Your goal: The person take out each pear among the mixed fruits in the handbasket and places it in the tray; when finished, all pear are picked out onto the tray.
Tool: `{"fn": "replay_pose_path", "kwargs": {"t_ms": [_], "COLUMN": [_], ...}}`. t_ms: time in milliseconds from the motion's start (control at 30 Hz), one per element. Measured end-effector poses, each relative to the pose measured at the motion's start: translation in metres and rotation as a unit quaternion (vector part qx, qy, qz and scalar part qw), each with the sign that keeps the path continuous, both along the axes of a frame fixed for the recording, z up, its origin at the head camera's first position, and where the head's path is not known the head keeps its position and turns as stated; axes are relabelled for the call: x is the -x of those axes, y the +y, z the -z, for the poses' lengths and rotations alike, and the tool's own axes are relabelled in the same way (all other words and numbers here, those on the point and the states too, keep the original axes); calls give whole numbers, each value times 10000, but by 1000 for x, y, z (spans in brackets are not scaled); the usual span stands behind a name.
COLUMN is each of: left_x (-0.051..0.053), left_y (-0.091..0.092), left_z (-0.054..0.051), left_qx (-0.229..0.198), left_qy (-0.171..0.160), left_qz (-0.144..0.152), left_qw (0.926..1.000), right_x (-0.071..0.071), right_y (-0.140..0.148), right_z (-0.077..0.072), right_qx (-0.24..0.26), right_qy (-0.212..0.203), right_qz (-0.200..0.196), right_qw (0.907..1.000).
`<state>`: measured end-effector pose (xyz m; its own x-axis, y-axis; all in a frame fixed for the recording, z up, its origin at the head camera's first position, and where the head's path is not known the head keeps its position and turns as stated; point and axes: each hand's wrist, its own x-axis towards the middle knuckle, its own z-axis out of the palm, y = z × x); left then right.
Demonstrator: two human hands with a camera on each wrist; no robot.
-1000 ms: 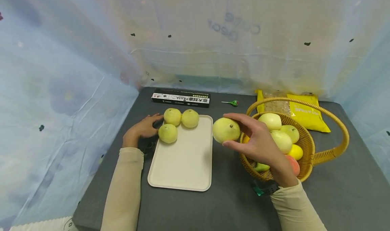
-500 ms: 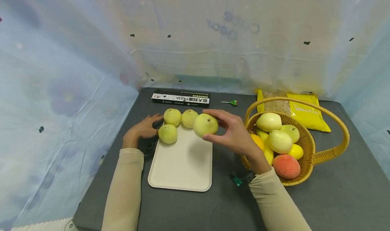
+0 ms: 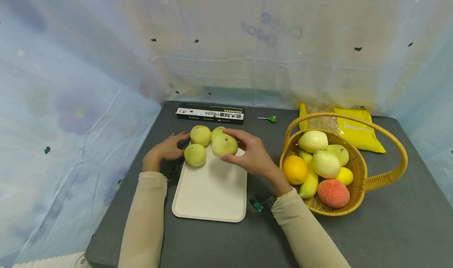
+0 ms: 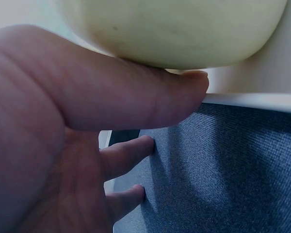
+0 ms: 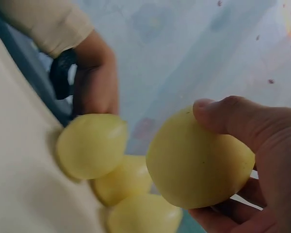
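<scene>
My right hand (image 3: 253, 153) holds a round yellow-green fruit (image 3: 224, 145) with a short stem between thumb and fingers, over the far part of the cream tray (image 3: 212, 193). It partly hides a similar fruit (image 3: 217, 132) at the tray's far edge. Two more such fruits, a back one (image 3: 200, 136) and a front one (image 3: 195, 155), sit at the far left corner. Beside these, my left hand (image 3: 168, 148) spreads its fingers. In the left wrist view its thumb (image 4: 136, 94) lies along the near fruit (image 4: 184, 29), and two fingertips reach the dark tabletop.
At right stands a wicker basket (image 3: 360, 181) with a tall handle, holding an orange (image 3: 295, 169), bananas (image 3: 309, 183), a red fruit (image 3: 333, 193) and more. Behind it lies a yellow bag (image 3: 357, 130). A pasta box (image 3: 210, 114) and a lollipop (image 3: 270, 119) lie at the back.
My right hand has carried the fruit left from beside the basket to over the tray, close to the other fruits. The left hand has stayed in place.
</scene>
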<state>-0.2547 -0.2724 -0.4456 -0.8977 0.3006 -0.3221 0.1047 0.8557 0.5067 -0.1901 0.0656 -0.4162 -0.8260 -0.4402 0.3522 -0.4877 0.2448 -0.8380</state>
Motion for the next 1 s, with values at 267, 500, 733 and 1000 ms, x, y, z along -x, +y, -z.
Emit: {"fn": "replay_pose_path", "kwargs": {"t_ms": [267,500,733,1000], "left_x": [0,-1,-1,0], "left_y": [0,0,0,-2], "left_z": [-1,-2,-1,0], "left_qx": [-6,-56,-91,-54], "left_qy": [10,28,-9,-38], "left_qz": [6,42,34,15], "left_qw": [10000,10000,10000,10000], "right_x": [7,11,11,10], "right_y": [-15,-21,-27,-31], "right_z": [29,49,60,61], "right_qx": [-100,-488,-508,-535], "right_qy": [-357,-414,-531,-556], "right_qz": [115,142,228,444], "right_qw": [9992,9979,9970,9960]}}
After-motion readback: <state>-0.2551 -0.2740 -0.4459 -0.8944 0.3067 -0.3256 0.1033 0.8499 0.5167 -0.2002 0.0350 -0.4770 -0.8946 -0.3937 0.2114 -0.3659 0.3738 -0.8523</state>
